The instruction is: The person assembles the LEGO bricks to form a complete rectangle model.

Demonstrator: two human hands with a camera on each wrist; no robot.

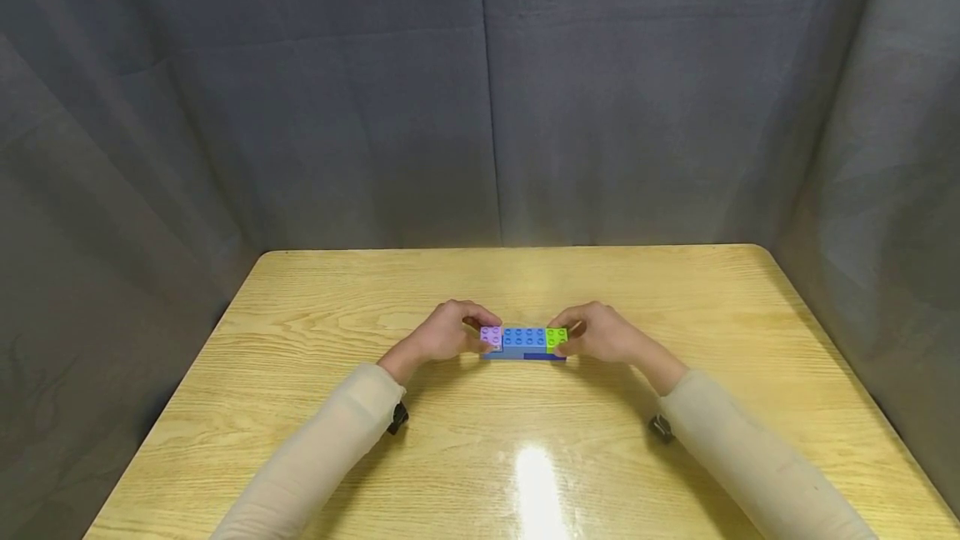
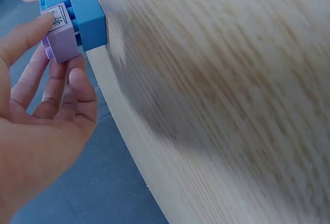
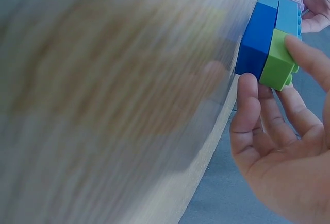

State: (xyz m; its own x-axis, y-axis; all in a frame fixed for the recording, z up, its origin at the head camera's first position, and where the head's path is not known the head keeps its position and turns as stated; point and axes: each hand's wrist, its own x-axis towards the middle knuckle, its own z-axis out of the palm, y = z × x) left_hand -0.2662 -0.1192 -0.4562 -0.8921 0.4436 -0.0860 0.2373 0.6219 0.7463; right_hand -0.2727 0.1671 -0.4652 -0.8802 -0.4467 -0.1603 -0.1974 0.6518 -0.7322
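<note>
Near the middle of the table, a short row of toy building bricks lies between the two hands. My left hand (image 1: pixel 444 333) pinches the purple brick (image 2: pixel 64 41) at the left end, its thumb over a white printed label. Blue studs of the brick below show beside the purple one in the left wrist view. At the other end, my right hand (image 1: pixel 606 333) grips the lime green brick (image 3: pixel 278 62) between thumb and fingers. A blue brick (image 1: pixel 525 337) sits between these two on top. Underneath are a lighter blue brick (image 2: pixel 87 18) and a dark blue brick (image 3: pixel 256 41).
A wood-grain table (image 1: pixel 322 298) with rounded far corners carries the bricks. Grey curtains (image 1: pixel 337 123) hang behind it and along both sides. A bright glare patch lies on the tabletop in front of the bricks.
</note>
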